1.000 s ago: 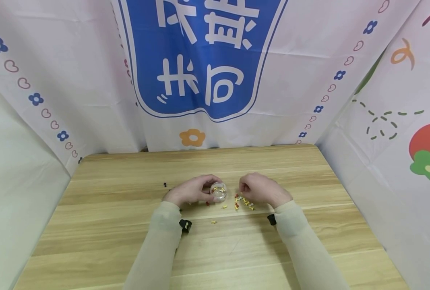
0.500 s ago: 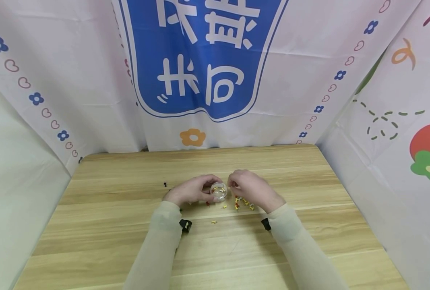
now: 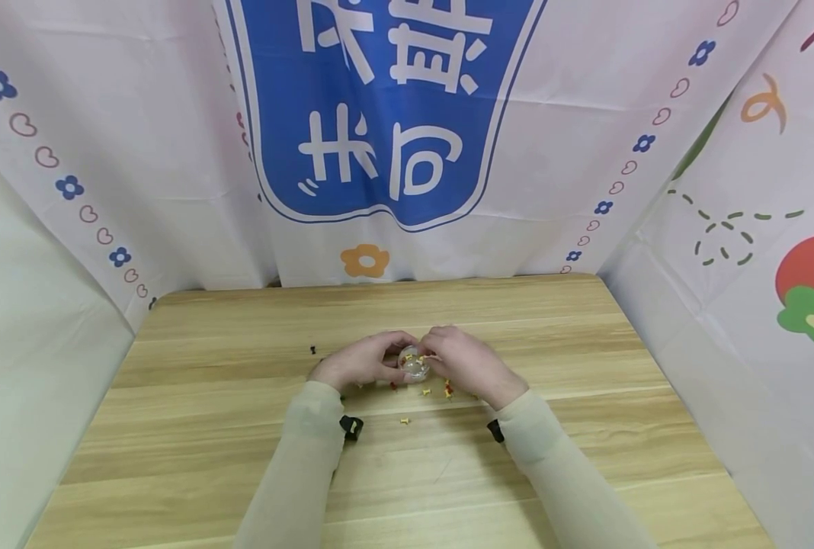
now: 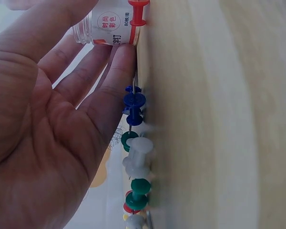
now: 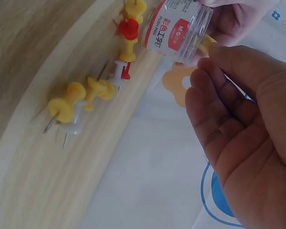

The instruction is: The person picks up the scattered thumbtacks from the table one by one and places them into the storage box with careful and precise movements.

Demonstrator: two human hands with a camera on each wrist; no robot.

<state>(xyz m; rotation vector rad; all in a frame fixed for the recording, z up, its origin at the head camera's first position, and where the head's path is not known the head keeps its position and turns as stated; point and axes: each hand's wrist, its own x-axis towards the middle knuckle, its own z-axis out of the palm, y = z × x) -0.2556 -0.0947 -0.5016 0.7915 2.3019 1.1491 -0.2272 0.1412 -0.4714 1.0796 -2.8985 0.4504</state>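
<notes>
My left hand (image 3: pixel 357 361) holds a small clear push-pin jar (image 3: pixel 415 370) upright on the table, thumb and fingers around it. A label with red and white print wraps the jar (image 5: pixel 174 29) in the right wrist view. Some yellow and red push pins lie inside. My right hand (image 3: pixel 469 364) is at the jar's mouth, pinching a yellow push pin (image 5: pixel 208 43) at the rim; the fingertips partly hide it. Beside the jar lie loose push pins, yellow ones (image 5: pixel 62 109) and a red one (image 5: pixel 128 29) among them.
On the wooden table (image 3: pixel 242 457), blue push pins (image 4: pixel 134 105), green ones (image 4: pixel 137 193) and a white one (image 4: pixel 139 155) lie by my left hand. A lone yellow pin (image 3: pixel 405 421) lies nearer me. A printed cloth (image 3: pixel 517 191) hangs behind the table's back edge.
My right hand has moved left from the loose pins to the jar's mouth, bringing a yellow push pin. My left hand and the jar have stayed in place.
</notes>
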